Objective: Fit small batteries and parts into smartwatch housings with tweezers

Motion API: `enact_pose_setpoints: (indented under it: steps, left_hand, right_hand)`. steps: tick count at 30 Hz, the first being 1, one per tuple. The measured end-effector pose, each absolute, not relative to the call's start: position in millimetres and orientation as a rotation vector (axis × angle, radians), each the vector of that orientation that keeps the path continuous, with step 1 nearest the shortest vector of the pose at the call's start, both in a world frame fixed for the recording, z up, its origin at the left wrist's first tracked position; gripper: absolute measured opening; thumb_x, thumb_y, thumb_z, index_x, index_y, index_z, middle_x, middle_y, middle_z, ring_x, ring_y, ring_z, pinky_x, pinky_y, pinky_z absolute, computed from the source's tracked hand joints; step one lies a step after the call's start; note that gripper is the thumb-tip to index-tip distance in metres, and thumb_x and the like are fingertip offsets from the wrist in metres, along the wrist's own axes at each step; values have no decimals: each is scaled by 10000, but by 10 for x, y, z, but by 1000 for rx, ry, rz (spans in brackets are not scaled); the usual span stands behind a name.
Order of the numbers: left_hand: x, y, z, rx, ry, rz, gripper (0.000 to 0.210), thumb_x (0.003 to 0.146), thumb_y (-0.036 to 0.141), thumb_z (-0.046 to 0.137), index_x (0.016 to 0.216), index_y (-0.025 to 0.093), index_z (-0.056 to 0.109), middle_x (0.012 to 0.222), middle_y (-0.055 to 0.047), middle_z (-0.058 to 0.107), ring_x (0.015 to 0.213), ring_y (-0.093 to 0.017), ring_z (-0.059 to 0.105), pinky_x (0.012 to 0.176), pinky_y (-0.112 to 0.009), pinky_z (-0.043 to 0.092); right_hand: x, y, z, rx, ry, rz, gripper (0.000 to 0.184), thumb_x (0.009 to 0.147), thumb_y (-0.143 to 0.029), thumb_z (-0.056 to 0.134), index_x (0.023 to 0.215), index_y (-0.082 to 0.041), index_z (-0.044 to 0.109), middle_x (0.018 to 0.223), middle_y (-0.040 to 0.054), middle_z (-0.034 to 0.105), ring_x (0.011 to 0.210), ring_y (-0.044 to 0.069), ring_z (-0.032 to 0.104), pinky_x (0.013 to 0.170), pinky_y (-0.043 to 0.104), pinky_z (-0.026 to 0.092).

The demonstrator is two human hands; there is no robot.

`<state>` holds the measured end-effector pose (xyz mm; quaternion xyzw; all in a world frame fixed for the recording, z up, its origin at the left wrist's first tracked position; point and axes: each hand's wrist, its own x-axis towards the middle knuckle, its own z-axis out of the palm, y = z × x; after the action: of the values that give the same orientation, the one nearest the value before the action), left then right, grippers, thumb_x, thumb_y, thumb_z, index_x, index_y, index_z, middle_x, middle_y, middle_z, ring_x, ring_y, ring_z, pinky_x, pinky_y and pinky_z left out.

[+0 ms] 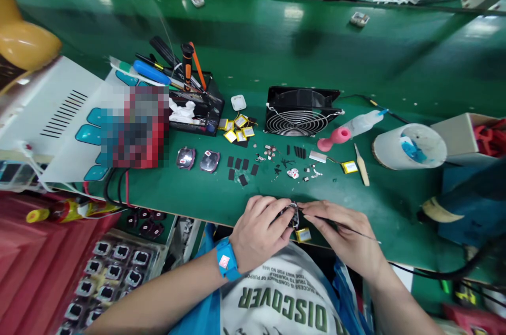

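Observation:
My left hand [263, 227], with a blue strap on its wrist, is closed around a small electronic device [294, 215] at the table's front edge. Its fingers cover much of the device. In my right hand [342, 229] is a thin dark metal tool that looks like tweezers [351, 228], its tip pointing at the device. A yellow-taped battery [303, 235] lies just below the device, close to my left fingertips. Loose tiny parts [292, 173] and black foam pads [237, 163] are spread on the green table beyond my hands.
A black fan [302, 114] stands at the back centre. Left of it are several yellow batteries [241, 123], two round device housings [209, 161] and a tool holder [213, 98]. To the right are a pink-capped bottle [343, 134], a pale-handled tool [361, 165] and a white tub [395, 148].

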<state>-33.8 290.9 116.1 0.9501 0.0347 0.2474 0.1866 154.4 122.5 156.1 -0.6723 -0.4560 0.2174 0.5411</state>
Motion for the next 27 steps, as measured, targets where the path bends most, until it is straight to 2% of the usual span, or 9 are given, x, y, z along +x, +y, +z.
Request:
enact_pose_setpoints:
  steps: [4, 8, 12, 18, 22, 27]
  left_hand:
    - [-292, 2919, 1216, 2662, 97, 779, 243, 1251, 190, 643, 1319, 166, 875, 1239, -96, 998, 1078, -255, 844, 963, -412, 753]
    - [-302, 2916, 1209, 2676, 97, 760, 232, 1226, 194, 684, 1324, 189, 894, 1249, -95, 999, 1074, -261, 845, 959, -419, 759]
    - [-339, 2910, 1161, 2710, 81, 708, 211, 1197, 231, 763, 1342, 232, 916, 1280, -88, 998, 1097, -270, 828, 973, -433, 757]
    - [-369, 2910, 1113, 2724, 68, 696, 239, 1221, 255, 752, 1378, 204, 925, 1319, -107, 1005, 1150, -271, 815, 1037, -430, 739]
    - [-395, 2908, 1084, 2750, 40, 644, 290, 1190, 258, 799, 1448, 226, 929, 1384, -119, 1003, 1189, -296, 808, 1063, -458, 726]
    - [-397, 2902, 1093, 2775, 44, 662, 301, 1255, 251, 689, 1412, 197, 940, 1363, -120, 1007, 1173, -280, 833, 1060, -432, 719]
  right_hand:
    - [1555, 1250, 1566, -1615, -1064, 505, 331, 1107, -60, 837, 1147, -351, 989, 1084, -1, 1040, 910, 256, 1025, 910, 237, 836]
    - [1543, 1245, 1541, -1607, -1059, 483, 326, 1095, -64, 849, 1132, -354, 993, 1115, 6, 1046, 911, 258, 1027, 914, 239, 835]
    - [1517, 1232, 1509, -1594, -1053, 462, 327, 1107, -77, 843, 1138, -361, 1003, 1143, 17, 1049, 930, 265, 1032, 930, 248, 833]
    - [1530, 1231, 1491, -1584, -1060, 472, 345, 1111, -86, 837, 1140, -379, 1017, 1144, 17, 1048, 925, 292, 1033, 908, 281, 846]
    - [1553, 1227, 1476, -1581, -1063, 468, 362, 1096, -68, 840, 1144, -379, 1018, 1129, 12, 1048, 922, 290, 1033, 910, 282, 845]
    - [1537, 1225, 1459, -1571, -1070, 457, 346, 1097, -66, 849, 1142, -366, 1014, 1104, 11, 1046, 923, 283, 1032, 914, 276, 841]
